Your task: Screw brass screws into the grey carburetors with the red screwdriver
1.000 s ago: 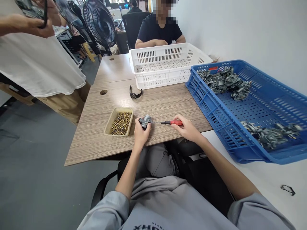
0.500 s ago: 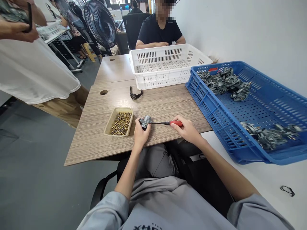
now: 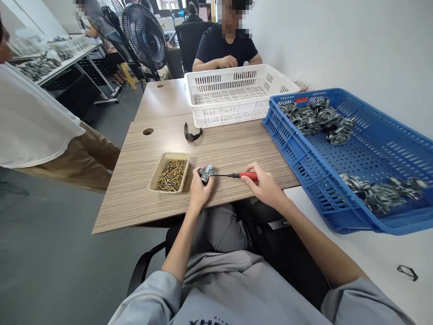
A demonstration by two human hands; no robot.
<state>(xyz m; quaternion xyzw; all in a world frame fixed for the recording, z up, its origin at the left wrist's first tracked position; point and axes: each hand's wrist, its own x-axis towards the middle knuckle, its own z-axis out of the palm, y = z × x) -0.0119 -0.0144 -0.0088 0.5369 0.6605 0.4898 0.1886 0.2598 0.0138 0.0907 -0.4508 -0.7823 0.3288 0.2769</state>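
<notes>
Over the near part of the wood-grain table [image 3: 233, 144], my left hand [image 3: 200, 188] is closed around a small grey metal carburetor [image 3: 207, 170]. My right hand [image 3: 264, 184] grips the red handle of a screwdriver [image 3: 248, 175]. The screwdriver lies nearly level, its dark shaft pointing left with the tip at the carburetor; whether it sits in a screw is too small to tell. Just left of my left hand stands a cream tray [image 3: 152, 183] filled with small brass-coloured parts [image 3: 172, 175].
A blue crate [image 3: 297, 160] with two heaps of carburetors [image 3: 321, 115] stands at right. Behind the table's middle is a white basket [image 3: 223, 110], with a seated person [image 3: 226, 47] beyond. A black watch [image 3: 192, 136] lies on the table. Another person stands at left, near a fan [image 3: 145, 36].
The person at left has shifted further left, and the phone in their hand has gone out of view. My hands keep nearly the same pose on the carburetor and screwdriver.
</notes>
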